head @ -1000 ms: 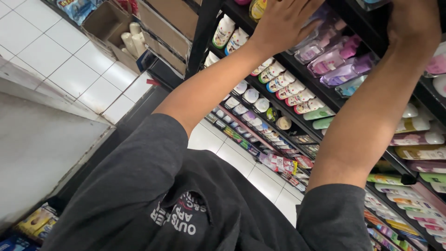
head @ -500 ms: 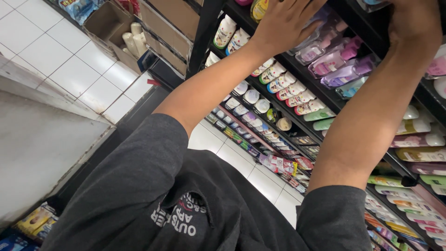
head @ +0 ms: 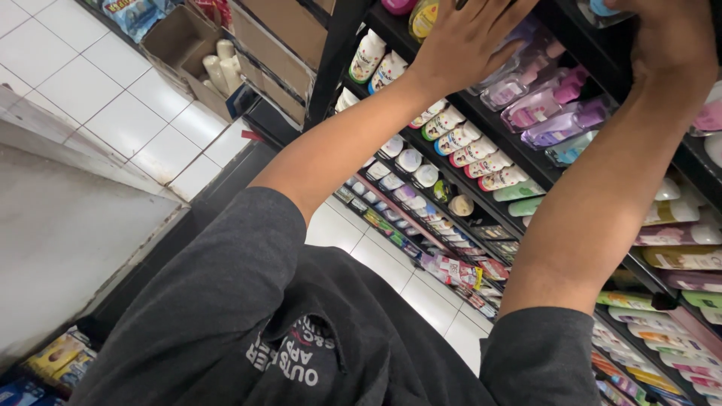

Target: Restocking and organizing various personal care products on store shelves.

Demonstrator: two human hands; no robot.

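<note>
Our dark grey printed T-shirt (head: 301, 346) sits nearest. Left hand (head: 466, 41) at 12 o'clock: fingers (head: 492, 22) spread flat on the black metal shelf edge (head: 496, 113). Right hand (head: 669, 37) at 1 o'clock grips the shelf top; finger spread hidden. Clear purple bottles (head: 560, 120) between.

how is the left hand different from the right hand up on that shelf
The left hand lies fingers spread over the black shelf edge, near a yellow bottle; the right hand is curled, fingers hidden, farther along. The left hand sits over clear purple bottles; the right hand is by a blue-capped container. Both reach up bare-armed.
</note>
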